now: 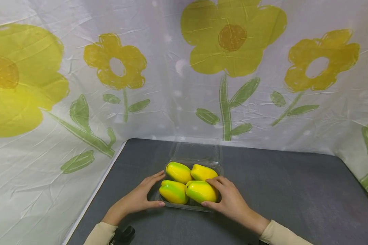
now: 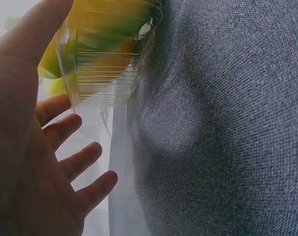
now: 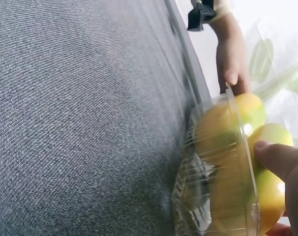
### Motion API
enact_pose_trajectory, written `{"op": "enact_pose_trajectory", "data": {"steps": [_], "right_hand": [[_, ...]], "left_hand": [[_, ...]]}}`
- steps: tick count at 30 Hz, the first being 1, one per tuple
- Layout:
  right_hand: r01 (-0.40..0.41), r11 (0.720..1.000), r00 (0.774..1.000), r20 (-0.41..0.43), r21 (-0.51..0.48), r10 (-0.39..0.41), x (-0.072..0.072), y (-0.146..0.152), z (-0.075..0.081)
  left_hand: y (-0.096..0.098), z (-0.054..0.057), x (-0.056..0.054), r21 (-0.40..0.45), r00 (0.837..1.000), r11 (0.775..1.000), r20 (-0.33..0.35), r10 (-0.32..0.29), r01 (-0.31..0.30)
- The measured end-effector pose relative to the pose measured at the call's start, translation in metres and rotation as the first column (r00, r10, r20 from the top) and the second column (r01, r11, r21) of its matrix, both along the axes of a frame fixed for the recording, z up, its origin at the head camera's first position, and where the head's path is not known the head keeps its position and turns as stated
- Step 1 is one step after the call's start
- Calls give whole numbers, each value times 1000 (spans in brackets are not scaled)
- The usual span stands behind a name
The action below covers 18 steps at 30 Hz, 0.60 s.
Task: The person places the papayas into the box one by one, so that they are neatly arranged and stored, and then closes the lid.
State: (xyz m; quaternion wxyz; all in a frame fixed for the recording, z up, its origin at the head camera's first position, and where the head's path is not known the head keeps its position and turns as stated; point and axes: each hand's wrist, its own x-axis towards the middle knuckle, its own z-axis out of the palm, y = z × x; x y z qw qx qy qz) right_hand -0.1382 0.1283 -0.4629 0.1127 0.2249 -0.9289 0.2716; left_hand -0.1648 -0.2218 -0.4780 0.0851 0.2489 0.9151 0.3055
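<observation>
A clear plastic clamshell box [image 1: 187,206] sits on the dark table with its lid [image 1: 196,151] folded back. Several glossy yellow-green mangoes lie inside in two rows, such as the near left mango [image 1: 173,192] and the far left mango [image 1: 178,172]. My right hand [image 1: 231,200] holds the near right mango [image 1: 200,191] between thumb and fingers, at the box's right side. At the box's left side is my left hand [image 1: 138,197], its fingers spread. In the left wrist view, the thumb and index finger of this left hand [image 2: 41,147] are at the box rim.
A dark grey cloth-textured tabletop [image 1: 279,190] lies around the box. Behind and to the left hangs a white curtain [image 1: 162,85] printed with yellow flowers. A black device [image 1: 124,234] is on my left wrist.
</observation>
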Motion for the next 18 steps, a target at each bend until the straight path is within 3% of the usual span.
{"op": "enact_pose_trajectory", "data": {"steps": [18], "right_hand": [[-6, 998, 1000, -25, 62, 8, 2, -4, -3]], "left_hand": [[1, 1, 0, 5, 1000, 1000, -9, 1, -1]]}}
